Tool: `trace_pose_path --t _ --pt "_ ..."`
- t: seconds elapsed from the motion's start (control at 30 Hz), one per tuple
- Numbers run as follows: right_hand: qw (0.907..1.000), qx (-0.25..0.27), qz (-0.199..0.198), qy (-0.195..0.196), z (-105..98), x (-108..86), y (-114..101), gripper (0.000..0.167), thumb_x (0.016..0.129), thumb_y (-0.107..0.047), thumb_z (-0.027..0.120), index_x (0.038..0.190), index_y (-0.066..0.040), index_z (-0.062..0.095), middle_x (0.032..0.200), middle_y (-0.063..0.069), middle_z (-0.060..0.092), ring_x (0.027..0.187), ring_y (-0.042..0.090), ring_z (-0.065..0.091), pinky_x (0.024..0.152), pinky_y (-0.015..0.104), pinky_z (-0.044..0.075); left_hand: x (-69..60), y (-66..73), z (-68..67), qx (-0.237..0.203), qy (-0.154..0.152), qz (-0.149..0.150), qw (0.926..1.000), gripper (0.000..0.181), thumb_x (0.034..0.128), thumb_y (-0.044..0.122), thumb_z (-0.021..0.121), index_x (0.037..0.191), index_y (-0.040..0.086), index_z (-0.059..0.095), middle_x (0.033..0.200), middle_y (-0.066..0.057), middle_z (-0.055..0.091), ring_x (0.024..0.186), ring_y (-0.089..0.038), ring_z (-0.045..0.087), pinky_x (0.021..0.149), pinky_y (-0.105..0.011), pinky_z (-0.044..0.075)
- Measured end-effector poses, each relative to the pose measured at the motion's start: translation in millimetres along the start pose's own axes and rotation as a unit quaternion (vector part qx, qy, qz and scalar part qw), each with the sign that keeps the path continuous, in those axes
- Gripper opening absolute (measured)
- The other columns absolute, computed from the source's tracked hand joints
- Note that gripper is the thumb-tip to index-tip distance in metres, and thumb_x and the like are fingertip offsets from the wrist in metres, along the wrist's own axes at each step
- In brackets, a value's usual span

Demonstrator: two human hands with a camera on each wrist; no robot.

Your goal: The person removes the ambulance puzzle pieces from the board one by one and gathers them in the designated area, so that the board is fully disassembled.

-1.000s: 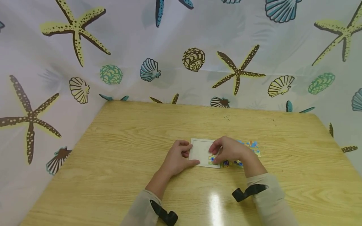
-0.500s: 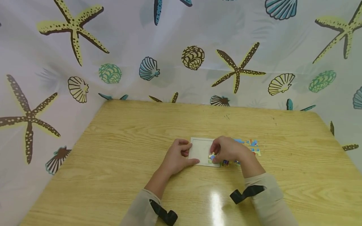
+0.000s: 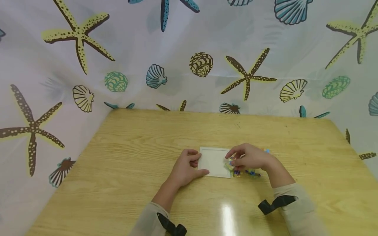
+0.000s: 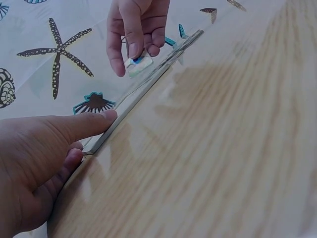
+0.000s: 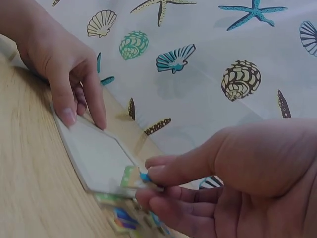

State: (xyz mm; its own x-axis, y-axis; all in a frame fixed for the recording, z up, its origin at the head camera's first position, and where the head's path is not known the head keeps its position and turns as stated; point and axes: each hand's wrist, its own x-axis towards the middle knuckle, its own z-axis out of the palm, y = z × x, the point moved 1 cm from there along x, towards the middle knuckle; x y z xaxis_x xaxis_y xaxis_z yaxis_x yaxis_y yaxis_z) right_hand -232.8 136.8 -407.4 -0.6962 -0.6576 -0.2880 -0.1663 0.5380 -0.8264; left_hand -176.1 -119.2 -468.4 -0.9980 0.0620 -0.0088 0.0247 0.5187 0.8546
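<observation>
A white puzzle tray (image 3: 213,161) with a raised rim lies on the table. My left hand (image 3: 183,167) holds it at the left side, thumb on the front rim and fingers along the left edge. Between thumb and fingers, my right hand (image 3: 252,158) pinches a small jigsaw piece (image 5: 131,177) coloured green, tan and blue. That piece is tilted and raised over the tray's right edge. Several loose jigsaw pieces (image 3: 252,172) lie right of the tray, partly hidden under the right hand.
The wood-grain table (image 3: 141,141) extends around the tray on all sides. A white cloth (image 3: 177,29) printed with starfish and shells hangs behind and beside it. Each sleeve carries a black wrist mount (image 3: 276,204).
My right hand has lifted the jigsaw piece from the tray's front right corner and moved right with it. My left hand stays at the tray's left side.
</observation>
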Motion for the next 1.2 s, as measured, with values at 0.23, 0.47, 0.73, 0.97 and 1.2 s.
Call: trace_pose_path --t 0.23,0.47,0.73,0.97,1.2 --pt "0.9984 0.055 0.006 0.008 -7 -16.9 15 0.03 0.098 -0.009 0.062 0.123 0.006 0.063 0.099 0.018 0.069 0.085 0.022 0.07 0.081 0.036 0.06 -0.6 0.2 0.6 0.006 0.002 -0.005 1.0 0.074 0.073 0.027 0.091 0.136 0.001 0.061 0.137 -0.005 0.05 0.099 -0.016 0.055 0.089 -0.033 0.051" --pt "0.998 0.056 0.01 0.028 -14 -29.0 27 0.03 0.096 -0.009 0.065 0.121 0.008 0.062 0.095 0.015 0.071 0.084 0.02 0.069 0.078 0.031 0.059 -1.3 1.0 -1.3 0.007 0.003 -0.005 1.0 0.074 0.0735 0.027 0.091 0.136 0.001 0.061 0.137 -0.006 0.05 0.099 -0.016 0.055 0.088 -0.033 0.051" --pt "0.9973 0.061 0.025 0.033 -21 -44.1 42 0.028 0.095 -0.012 0.068 0.113 0.008 0.062 0.088 0.01 0.066 0.08 0.019 0.067 0.073 0.031 0.059 -1.3 0.2 0.3 0.0 0.003 -0.008 1.0 0.072 0.0733 0.027 0.091 0.135 0.002 0.061 0.135 -0.005 0.051 0.098 -0.016 0.055 0.088 -0.034 0.051" --pt "0.996 0.059 0.043 0.05 -29 -58.7 50 0.03 0.097 -0.015 0.066 0.115 0.008 0.06 0.091 0.012 0.065 0.08 0.017 0.066 0.075 0.03 0.059 -0.6 0.9 1.9 0.004 0.002 -0.004 1.0 0.072 0.0729 0.026 0.091 0.134 0.002 0.062 0.136 -0.006 0.05 0.099 -0.017 0.054 0.088 -0.033 0.051" --pt "0.9948 0.064 0.05 0.061 -34 -68.1 59 0.028 0.098 -0.013 0.064 0.116 0.009 0.061 0.095 0.012 0.063 0.083 0.017 0.068 0.076 0.03 0.06 1.0 -1.6 2.0 0.01 0.004 -0.002 0.9999 0.073 0.0725 0.029 0.091 0.134 0.002 0.062 0.137 -0.005 0.05 0.1 -0.016 0.055 0.089 -0.034 0.052"
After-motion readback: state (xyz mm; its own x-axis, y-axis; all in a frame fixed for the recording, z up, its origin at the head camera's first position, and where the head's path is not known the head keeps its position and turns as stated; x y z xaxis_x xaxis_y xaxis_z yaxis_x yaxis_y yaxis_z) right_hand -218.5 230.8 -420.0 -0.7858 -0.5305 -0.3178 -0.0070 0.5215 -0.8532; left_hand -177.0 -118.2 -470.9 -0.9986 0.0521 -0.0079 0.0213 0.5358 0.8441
